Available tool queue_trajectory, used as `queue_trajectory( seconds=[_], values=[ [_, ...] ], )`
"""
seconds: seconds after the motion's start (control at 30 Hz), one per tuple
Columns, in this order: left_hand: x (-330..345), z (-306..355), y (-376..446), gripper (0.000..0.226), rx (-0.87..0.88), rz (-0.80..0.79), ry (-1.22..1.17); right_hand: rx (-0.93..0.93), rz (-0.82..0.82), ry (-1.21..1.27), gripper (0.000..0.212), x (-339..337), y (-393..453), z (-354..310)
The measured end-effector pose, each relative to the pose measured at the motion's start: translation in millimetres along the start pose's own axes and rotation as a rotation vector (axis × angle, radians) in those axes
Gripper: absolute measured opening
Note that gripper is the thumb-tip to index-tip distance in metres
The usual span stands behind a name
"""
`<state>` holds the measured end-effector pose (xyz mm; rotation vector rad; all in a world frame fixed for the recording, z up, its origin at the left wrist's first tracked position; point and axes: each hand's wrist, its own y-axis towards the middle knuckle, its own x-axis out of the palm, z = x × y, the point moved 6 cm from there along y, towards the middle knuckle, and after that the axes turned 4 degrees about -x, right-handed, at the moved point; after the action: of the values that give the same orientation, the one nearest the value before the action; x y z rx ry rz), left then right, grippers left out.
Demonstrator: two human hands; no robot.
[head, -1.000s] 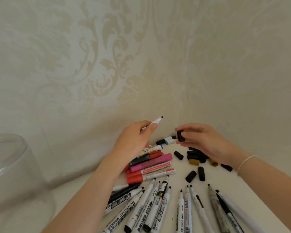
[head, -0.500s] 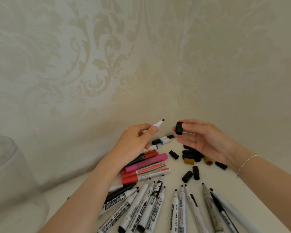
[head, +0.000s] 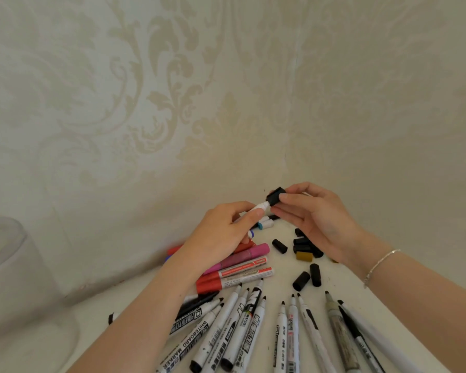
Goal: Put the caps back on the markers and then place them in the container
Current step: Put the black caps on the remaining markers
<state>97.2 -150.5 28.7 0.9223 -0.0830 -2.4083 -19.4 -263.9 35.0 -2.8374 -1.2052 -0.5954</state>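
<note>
Your right hand (head: 316, 220) has brought the black cap (head: 275, 196) onto the tip of the marker (head: 258, 208) gripped by your left hand (head: 226, 230). Push it on next.

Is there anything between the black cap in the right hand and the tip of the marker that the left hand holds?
Nothing visible. The black cap, pinched by the right hand, sits right at the nose of the white marker that the left hand grips; its tip is already hidden at the cap's mouth.

Bare forearms, no sleeves; thin silver bracelet (head: 379, 266) on right wrist.
</note>
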Motion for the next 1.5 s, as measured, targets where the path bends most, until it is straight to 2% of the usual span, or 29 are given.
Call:
queue_trajectory(
  seconds=[0.1,0.2,0.43,0.6,0.73,0.9,1.0,1.17,1.33,1.4,1.5],
  values=[
    [0.3,-0.6,-0.1,0.029,0.001,0.001,-0.009,-0.015,-0.032,-0.09,0.015,5.6,-1.4,2.9],
    [-2.3,-1.0,-0.1,0.027,-0.006,0.032,-0.01,-0.031,-0.068,-0.191,0.028,10.8,-1.1,1.6],
    [-3.8,0.5,-1.0,0.028,-0.027,0.11,-0.069,-0.111,-0.022,-0.45,0.028,14.9,-0.3,-6.4],
    [-1.9,3.5,-2.4,0.026,-0.046,0.147,-0.132,-0.156,0.014,-0.483,0.029,17.8,-3.1,-8.0],
    [-3.6,4.9,-4.0,0.027,-0.026,0.146,-0.038,-0.153,0.0,-0.511,0.029,15.8,-6.2,-4.5],
    [3.2,8.5,-5.9,0.027,0.011,0.11,0.059,-0.055,-0.023,-0.548,0.026,3.2,-1.7,-14.7],
    [6.1,5.0,-1.9,0.027,0.02,0.016,0.073,0.043,-0.056,-0.448,0.023,-0.3,0.5,-15.6],
    [2.1,-8.8,-1.7,0.021,-0.087,-0.225,-0.087,0.223,-0.002,-0.386,0.016,-19.6,-2.7,2.0],
    [1.8,-18.0,-5.1,0.025,-0.125,-0.367,0.042,0.292,-0.033,-0.368,0.017,-15.6,-6.9,23.4],
    [4.9,-21.0,-7.0,0.024,-0.183,-0.408,-0.057,0.297,-0.029,-0.293,0.021,-11.2,-5.8,27.7],
    [6.5,-19.8,-7.7,0.022,-0.276,-0.367,-0.323,0.293,-0.09,-0.182,0.021,3.6,-7.0,32.4]
  ],
)
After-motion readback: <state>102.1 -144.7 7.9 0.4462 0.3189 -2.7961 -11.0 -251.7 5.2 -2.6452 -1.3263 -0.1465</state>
